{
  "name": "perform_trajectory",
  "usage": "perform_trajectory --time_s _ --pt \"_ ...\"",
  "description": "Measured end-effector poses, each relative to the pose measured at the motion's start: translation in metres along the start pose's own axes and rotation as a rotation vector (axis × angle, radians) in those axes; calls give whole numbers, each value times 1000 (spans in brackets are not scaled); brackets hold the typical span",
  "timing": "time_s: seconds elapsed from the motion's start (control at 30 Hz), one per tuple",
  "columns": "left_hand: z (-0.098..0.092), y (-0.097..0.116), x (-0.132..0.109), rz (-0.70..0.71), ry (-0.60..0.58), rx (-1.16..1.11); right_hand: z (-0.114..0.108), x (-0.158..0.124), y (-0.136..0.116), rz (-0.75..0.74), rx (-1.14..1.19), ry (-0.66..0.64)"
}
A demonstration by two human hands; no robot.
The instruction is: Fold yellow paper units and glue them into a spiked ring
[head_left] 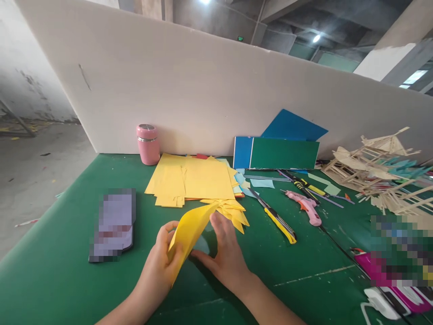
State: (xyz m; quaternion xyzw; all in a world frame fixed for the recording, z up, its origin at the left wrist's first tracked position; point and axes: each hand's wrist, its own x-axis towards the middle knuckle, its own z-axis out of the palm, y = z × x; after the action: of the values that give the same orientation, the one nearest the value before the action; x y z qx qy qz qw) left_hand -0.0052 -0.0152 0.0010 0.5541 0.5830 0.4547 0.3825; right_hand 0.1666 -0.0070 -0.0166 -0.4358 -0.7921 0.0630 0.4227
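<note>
A bent sheet of yellow paper (193,228) is raised above the green table, gripped between the thumb and fingers of my left hand (162,259). My right hand (226,257) is just to the right of the sheet. Its thumb and fingers are spread apart around a gap, with the fingertips close to the sheet's upper end; whether they touch it I cannot tell. Beyond my hands lie pointed pieces of yellow paper (235,212), fanned in a small pile. Behind those is a stack of flat yellow sheets (208,176).
A yellow utility knife (279,225) and a pink glue gun (306,207) lie to the right. At far right stands a wooden stick model (368,167). A phone-like object (117,221) rests at left, a pink flask (149,146) behind. Blue and green boards (284,152) lean against the partition (203,90).
</note>
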Motion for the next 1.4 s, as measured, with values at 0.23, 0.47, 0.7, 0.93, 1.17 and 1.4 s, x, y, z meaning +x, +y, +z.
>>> perform_trajectory --time_s 0.23,0.47,0.7,0.93,1.17,1.4 --pt "2 -4 4 -14 -61 111 -8 0 -2 -90 114 -17" --pt "-4 4 2 -65 -64 -63 -20 2 -8 -31 247 -137" --pt "-16 6 9 -401 -199 -302 -26 2 -4 110 286 -74" --pt "-21 7 12 -544 -219 -425 -23 3 1 177 406 -36" --pt "-16 11 10 -570 -249 -593 -29 4 1 327 631 -217" --pt "-18 13 9 -508 -384 -500 -27 3 7 434 739 -238"
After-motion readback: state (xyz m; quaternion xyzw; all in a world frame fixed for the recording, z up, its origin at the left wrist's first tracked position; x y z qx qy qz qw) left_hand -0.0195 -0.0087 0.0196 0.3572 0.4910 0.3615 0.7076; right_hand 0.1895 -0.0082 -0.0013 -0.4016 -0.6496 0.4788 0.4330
